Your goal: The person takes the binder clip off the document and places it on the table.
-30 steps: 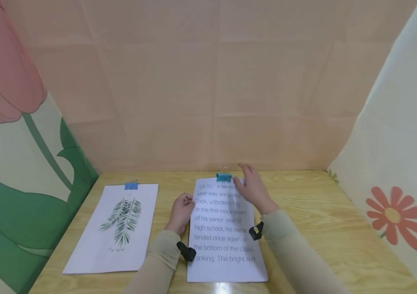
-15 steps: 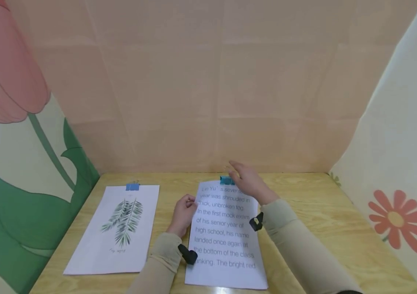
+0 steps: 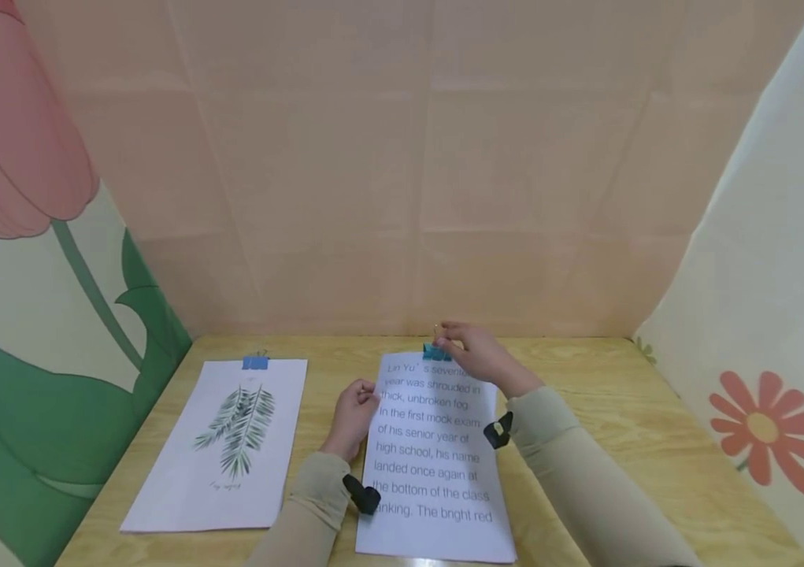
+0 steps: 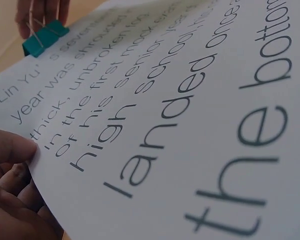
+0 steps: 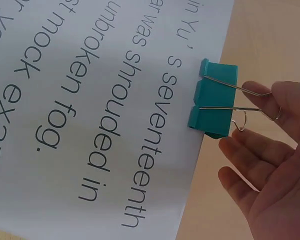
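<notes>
A stack of white sheets printed with large text [image 3: 434,449] lies on the wooden table [image 3: 600,425], with a teal binder clip [image 3: 434,351] on its far edge. My right hand [image 3: 464,346] is at the clip. In the right wrist view the clip [image 5: 214,97] has its wire handles folded out, and my right hand [image 5: 272,127] holds their ends at its fingertips. My left hand [image 3: 357,405] grips the sheets' left edge; in the left wrist view the left hand [image 4: 15,170] has its thumb on top of the sheets [image 4: 180,125] and fingers underneath.
To the left lies a second stack of sheets with a green plant print [image 3: 227,441], held by a blue binder clip [image 3: 254,362]. Patterned walls enclose the table at the back, left and right. Bare wood shows to the right of the text sheets.
My right hand has moved from above the top of the text page forward onto the teal clip and closed on its wire handles. The left hand has kept its grip on the edge.
</notes>
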Motion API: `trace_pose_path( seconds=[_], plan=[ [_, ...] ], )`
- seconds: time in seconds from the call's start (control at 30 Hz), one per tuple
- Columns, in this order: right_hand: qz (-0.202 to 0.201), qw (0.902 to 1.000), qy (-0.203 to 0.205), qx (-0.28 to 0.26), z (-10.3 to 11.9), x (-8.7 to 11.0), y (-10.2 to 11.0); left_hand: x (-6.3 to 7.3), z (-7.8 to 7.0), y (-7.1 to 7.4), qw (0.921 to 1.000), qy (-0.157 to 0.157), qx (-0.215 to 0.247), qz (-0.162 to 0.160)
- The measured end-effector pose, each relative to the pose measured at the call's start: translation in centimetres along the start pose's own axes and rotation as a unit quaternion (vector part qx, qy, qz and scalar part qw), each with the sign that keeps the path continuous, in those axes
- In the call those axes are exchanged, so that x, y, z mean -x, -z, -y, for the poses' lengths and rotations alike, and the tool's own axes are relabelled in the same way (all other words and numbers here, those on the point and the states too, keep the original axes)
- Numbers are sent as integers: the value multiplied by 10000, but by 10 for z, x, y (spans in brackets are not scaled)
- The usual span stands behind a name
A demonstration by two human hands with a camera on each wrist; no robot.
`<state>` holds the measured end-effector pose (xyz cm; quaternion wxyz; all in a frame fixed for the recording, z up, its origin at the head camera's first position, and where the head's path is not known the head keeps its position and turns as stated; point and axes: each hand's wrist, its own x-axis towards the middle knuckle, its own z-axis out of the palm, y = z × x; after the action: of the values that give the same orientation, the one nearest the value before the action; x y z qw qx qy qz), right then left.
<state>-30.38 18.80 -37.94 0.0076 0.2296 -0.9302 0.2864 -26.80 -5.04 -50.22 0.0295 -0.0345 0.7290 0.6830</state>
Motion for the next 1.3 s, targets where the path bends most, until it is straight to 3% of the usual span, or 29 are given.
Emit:
trace_pose_path(
  seconds=[0.23, 0.47, 0.83, 1.3],
  plan=[
    [20, 9989, 115, -448, -2, 1, 3, -1, 2, 0, 10000, 5, 38, -40],
    [112, 9925, -351, -1164, -4, -1, 5, 1, 1, 0, 9999, -105, 19, -66],
    [91, 9848, -560, -1641, -3, 2, 8, 4, -3, 0, 9979, -507, 44, 404],
    [240, 9939, 17, -1078, -14, 3, 3, 6, -2, 0, 9988, -407, -110, 259]
  ],
)
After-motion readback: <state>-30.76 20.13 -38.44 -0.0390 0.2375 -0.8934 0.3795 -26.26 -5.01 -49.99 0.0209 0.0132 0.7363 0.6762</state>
